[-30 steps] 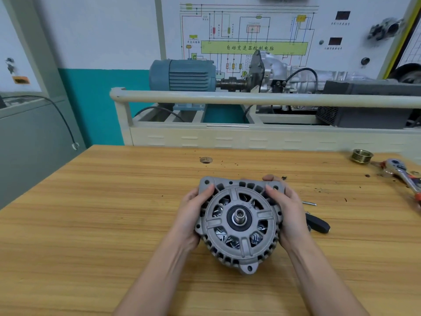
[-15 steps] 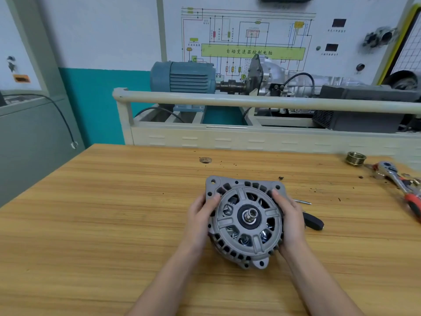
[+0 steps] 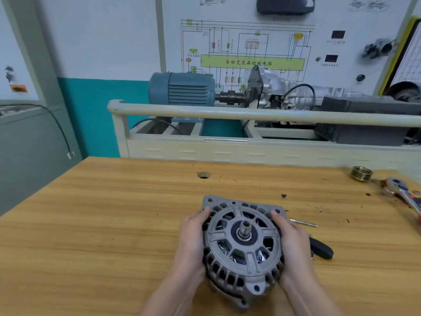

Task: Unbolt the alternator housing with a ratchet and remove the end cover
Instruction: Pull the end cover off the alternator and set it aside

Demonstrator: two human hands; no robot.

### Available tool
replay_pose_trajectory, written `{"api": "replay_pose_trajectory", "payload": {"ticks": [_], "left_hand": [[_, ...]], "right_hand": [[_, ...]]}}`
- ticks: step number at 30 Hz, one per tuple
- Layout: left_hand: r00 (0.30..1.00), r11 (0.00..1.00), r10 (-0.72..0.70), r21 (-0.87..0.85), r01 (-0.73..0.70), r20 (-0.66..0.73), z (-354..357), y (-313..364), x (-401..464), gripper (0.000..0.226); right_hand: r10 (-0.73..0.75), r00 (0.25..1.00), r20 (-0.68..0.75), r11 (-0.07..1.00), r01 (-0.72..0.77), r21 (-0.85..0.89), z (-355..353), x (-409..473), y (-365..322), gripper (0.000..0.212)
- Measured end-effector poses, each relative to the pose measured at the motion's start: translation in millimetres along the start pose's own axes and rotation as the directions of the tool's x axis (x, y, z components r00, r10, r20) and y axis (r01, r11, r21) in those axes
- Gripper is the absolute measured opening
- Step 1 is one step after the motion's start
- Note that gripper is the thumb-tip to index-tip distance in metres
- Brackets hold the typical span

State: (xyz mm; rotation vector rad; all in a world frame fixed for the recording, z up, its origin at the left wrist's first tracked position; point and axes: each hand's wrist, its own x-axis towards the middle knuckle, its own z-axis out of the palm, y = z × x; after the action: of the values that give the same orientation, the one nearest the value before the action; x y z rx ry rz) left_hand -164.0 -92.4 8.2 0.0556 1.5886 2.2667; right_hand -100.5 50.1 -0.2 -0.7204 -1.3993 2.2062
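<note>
A grey cast alternator (image 3: 242, 242) sits on the wooden bench in front of me, its vented end cover and bare shaft facing up. My left hand (image 3: 193, 238) grips its left rim and my right hand (image 3: 290, 242) grips its right rim. The ratchet (image 3: 401, 193), chrome head with a red and black handle, lies apart at the bench's far right edge. A brass-coloured grooved pulley (image 3: 361, 173) stands just left of the ratchet head.
A black-handled screwdriver (image 3: 319, 246) lies right of the alternator, partly behind my right hand. A small hole (image 3: 203, 174) and dark debris mark the bench (image 3: 91, 224). Behind it stands a training rig with a cream rail (image 3: 227, 115) and a blue motor (image 3: 182, 88).
Both hands have drawn the alternator closer to me and tilted it, so the lower side wall shows more. The view has dropped slightly.
</note>
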Motion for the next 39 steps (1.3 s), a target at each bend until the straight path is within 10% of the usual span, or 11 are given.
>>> {"api": "replay_pose_trajectory", "payload": {"ticks": [35,39], "left_hand": [[0.979,0.965,0.053,0.241,-0.102,0.199,-5.3,-10.0,22.0,0.032],[0.932,0.947,0.059,0.276,-0.166,0.358,-21.9,-13.1,25.5,0.076]], "right_hand": [[0.04,0.999,0.0,0.999,-0.04,-0.01,-5.5,30.7,-4.5,0.027],[0.043,0.998,0.036,0.999,-0.043,-0.013,-10.2,31.2,-2.7,0.033]]}}
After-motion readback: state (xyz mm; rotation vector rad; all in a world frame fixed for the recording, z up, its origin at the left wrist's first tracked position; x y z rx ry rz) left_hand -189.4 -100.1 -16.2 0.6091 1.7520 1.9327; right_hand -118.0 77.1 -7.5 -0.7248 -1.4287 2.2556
